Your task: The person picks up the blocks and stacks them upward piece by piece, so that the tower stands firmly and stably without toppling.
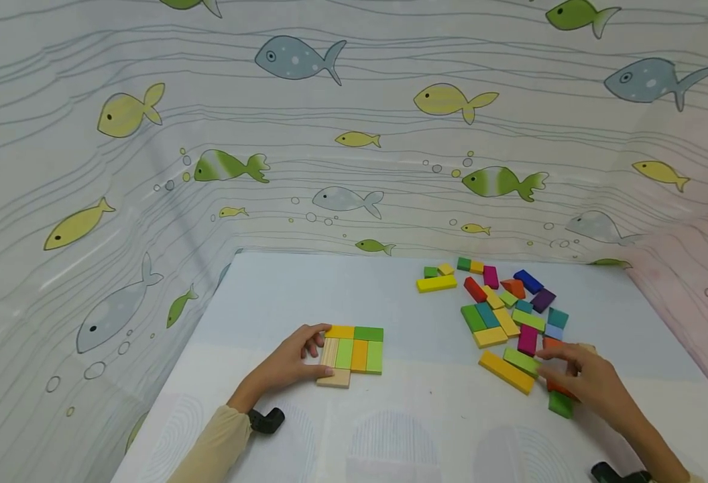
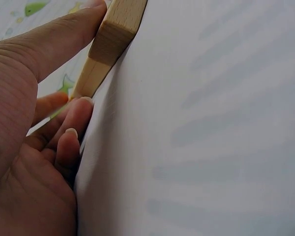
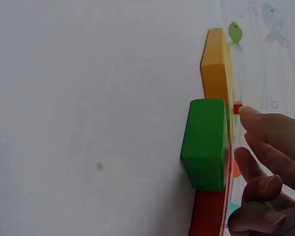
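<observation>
My left hand lies beside a flat patch of wooden blocks on the table. Its thumb touches the plain wood block at the patch's lower left, and a fingertip reaches the yellow block at the top. In the left wrist view the thumb lies extended along a plain block, the other fingers loosely bent. My right hand hovers over the loose blocks, its fingertips by a light green block. Nothing shows between its relaxed fingers in the right wrist view, where a green block stands nearby.
Loose coloured blocks spread over the table's right side, among them a long orange-yellow block and a magenta block. A yellow bar lies farther back. Fish-patterned sheeting rises behind the white table and along its sides.
</observation>
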The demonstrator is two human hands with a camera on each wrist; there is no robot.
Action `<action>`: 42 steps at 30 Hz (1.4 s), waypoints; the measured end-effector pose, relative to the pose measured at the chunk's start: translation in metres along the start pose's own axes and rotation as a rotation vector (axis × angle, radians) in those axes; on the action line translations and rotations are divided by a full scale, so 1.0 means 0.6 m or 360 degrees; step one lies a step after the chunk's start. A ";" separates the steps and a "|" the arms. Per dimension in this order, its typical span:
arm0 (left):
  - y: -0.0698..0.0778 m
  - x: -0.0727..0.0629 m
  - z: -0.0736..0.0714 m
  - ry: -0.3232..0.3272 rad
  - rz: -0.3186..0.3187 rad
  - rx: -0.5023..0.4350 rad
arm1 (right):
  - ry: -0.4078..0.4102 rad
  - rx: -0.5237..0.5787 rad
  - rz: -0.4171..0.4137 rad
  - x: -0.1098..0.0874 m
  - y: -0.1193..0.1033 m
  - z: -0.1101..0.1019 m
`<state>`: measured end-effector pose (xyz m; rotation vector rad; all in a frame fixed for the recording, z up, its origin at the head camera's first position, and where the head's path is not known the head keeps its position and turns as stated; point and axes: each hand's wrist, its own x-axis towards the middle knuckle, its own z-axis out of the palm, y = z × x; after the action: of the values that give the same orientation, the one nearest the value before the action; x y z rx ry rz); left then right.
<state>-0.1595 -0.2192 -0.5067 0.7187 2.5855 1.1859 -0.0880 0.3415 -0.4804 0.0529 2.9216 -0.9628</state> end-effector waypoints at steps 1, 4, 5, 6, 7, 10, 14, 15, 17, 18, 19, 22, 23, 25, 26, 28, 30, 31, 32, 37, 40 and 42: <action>0.000 0.000 0.000 -0.0003 -0.0001 0.0000 | -0.0016 -0.0007 0.0009 0.000 0.002 0.001; -0.002 0.001 0.001 -0.0009 -0.0006 0.0003 | -0.0053 -0.0028 0.0024 0.001 0.007 0.005; -0.002 0.001 0.002 -0.0009 -0.0006 0.0003 | -0.0056 -0.0030 0.0023 0.001 0.008 0.007; -0.002 0.001 0.002 -0.0009 -0.0007 0.0002 | -0.0053 -0.0036 0.0019 0.001 0.008 0.008; -0.002 0.001 0.002 -0.0008 -0.0009 0.0003 | -0.0047 -0.0044 0.0014 0.002 0.009 0.010; -0.001 0.000 0.001 -0.0003 -0.0019 -0.0004 | -0.0029 -0.0068 -0.0002 0.004 0.008 0.015; 0.002 -0.001 0.001 0.0002 -0.0039 -0.0011 | -0.0017 -0.0099 -0.0030 0.007 0.006 0.021; 0.002 -0.002 0.001 0.0002 -0.0043 -0.0012 | -0.0013 -0.0102 -0.0036 0.008 0.005 0.022; 0.002 -0.002 0.001 0.0005 -0.0046 -0.0015 | -0.0001 -0.0116 -0.0050 0.008 0.003 0.022; 0.002 -0.002 0.000 0.0008 -0.0044 -0.0013 | 0.0004 -0.0120 -0.0062 0.009 0.001 0.022; 0.002 -0.002 0.000 0.0009 -0.0042 -0.0010 | 0.0009 -0.0128 -0.0075 0.009 0.000 0.021; 0.000 -0.001 0.001 0.0011 -0.0032 0.0000 | 0.0026 -0.0151 -0.0110 0.010 -0.003 0.019; 0.000 -0.001 0.001 0.0011 -0.0029 0.0006 | 0.0031 -0.0157 -0.0124 0.010 -0.003 0.019; -0.001 0.000 0.001 0.0011 -0.0027 0.0013 | 0.0039 -0.0161 -0.0147 0.009 -0.005 0.019; -0.001 -0.001 0.002 0.0011 -0.0028 0.0013 | 0.0043 -0.0157 -0.0156 0.009 -0.007 0.019; 0.000 -0.001 0.002 0.0013 -0.0028 0.0013 | 0.0056 -0.0142 -0.0193 0.009 -0.013 0.018; 0.000 0.000 0.002 0.0012 -0.0026 0.0016 | 0.0082 -0.0105 -0.0245 0.010 -0.025 0.018; 0.000 0.000 0.001 0.0011 -0.0027 0.0015 | 0.0088 -0.0082 -0.0273 0.010 -0.032 0.018; 0.000 0.000 0.001 0.0010 -0.0025 0.0015 | 0.0100 -0.0059 -0.0305 0.011 -0.040 0.019; -0.001 0.001 0.001 0.0008 -0.0027 0.0028 | 0.0082 0.0053 -0.0404 0.020 -0.082 0.038; 0.000 0.001 0.001 0.0007 -0.0029 0.0024 | 0.0047 0.0088 -0.0442 0.024 -0.108 0.060; 0.001 0.000 0.001 0.0005 -0.0028 0.0020 | 0.0012 0.0104 -0.0465 0.026 -0.127 0.077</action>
<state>-0.1593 -0.2183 -0.5070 0.6959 2.5986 1.1678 -0.1052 0.2529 -0.4737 -0.3774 2.9577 -1.0950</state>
